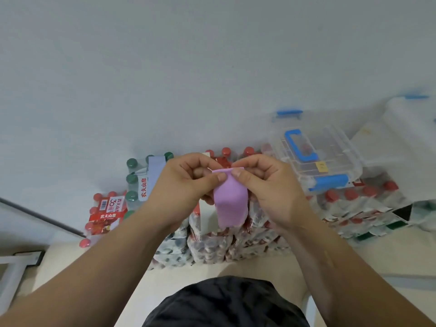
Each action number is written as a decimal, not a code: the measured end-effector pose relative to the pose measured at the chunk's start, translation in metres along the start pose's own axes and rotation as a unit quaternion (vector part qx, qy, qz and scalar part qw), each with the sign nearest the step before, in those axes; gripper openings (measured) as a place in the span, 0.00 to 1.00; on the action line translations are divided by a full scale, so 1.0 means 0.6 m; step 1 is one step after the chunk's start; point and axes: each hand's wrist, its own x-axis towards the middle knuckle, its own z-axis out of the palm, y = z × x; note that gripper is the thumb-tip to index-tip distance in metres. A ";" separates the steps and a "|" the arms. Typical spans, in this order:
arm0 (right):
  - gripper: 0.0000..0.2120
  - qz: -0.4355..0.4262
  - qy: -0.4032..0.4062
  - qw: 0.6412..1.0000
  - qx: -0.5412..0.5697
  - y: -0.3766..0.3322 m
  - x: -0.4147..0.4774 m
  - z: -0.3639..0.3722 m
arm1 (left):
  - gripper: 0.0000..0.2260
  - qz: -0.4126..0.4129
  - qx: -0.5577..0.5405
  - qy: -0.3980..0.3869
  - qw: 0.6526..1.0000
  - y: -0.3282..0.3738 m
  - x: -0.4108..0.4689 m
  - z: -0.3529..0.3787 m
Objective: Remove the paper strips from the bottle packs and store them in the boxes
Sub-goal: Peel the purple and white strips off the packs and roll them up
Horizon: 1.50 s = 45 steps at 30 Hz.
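A purple paper strip (230, 201) hangs in front of me, pinched at its top edge by both hands. My left hand (181, 182) grips the strip's upper left corner with thumb and forefinger. My right hand (271, 187) grips the upper right corner the same way. Below the hands lie shrink-wrapped packs of red-capped bottles (226, 244). A pack of green-capped bottles (139, 178) with a pale strip on top stands to the left. A clear plastic box (330, 159) with blue handle and latches rests on packs at the right, its lid closed.
A small red-labelled pack (103, 215) sits at far left by the white wall. More red-capped packs (358, 204) lie at the right under the box. Another clear box (405, 119) stands behind at far right. A grey metal frame (14, 270) is at lower left.
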 end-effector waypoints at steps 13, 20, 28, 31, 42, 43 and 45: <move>0.10 0.046 0.038 0.998 -0.011 0.037 -0.156 0.149 | 0.02 -0.075 -0.018 -0.009 0.997 -0.058 -0.146 -0.106; 0.09 0.051 0.030 0.997 -0.039 0.048 -0.190 0.180 | 0.01 -0.035 0.000 -0.035 0.999 -0.059 -0.185 -0.144; 0.09 0.062 0.034 0.996 -0.049 0.045 -0.190 0.197 | 0.04 -0.039 -0.021 -0.057 0.997 -0.063 -0.191 -0.173; 0.08 0.062 0.036 0.996 -0.050 0.047 -0.185 0.201 | 0.04 -0.053 -0.022 -0.054 0.997 -0.062 -0.188 -0.171; 0.11 0.079 0.031 0.996 -0.031 0.047 -0.179 0.209 | 0.04 -0.066 -0.034 -0.032 0.997 -0.058 -0.186 -0.172; 0.10 0.077 0.029 0.996 -0.035 0.048 -0.180 0.210 | 0.05 -0.062 -0.026 -0.032 0.997 -0.060 -0.187 -0.173; 0.09 0.073 0.024 0.996 -0.044 0.050 -0.182 0.210 | 0.06 -0.056 -0.019 -0.033 0.998 -0.064 -0.187 -0.177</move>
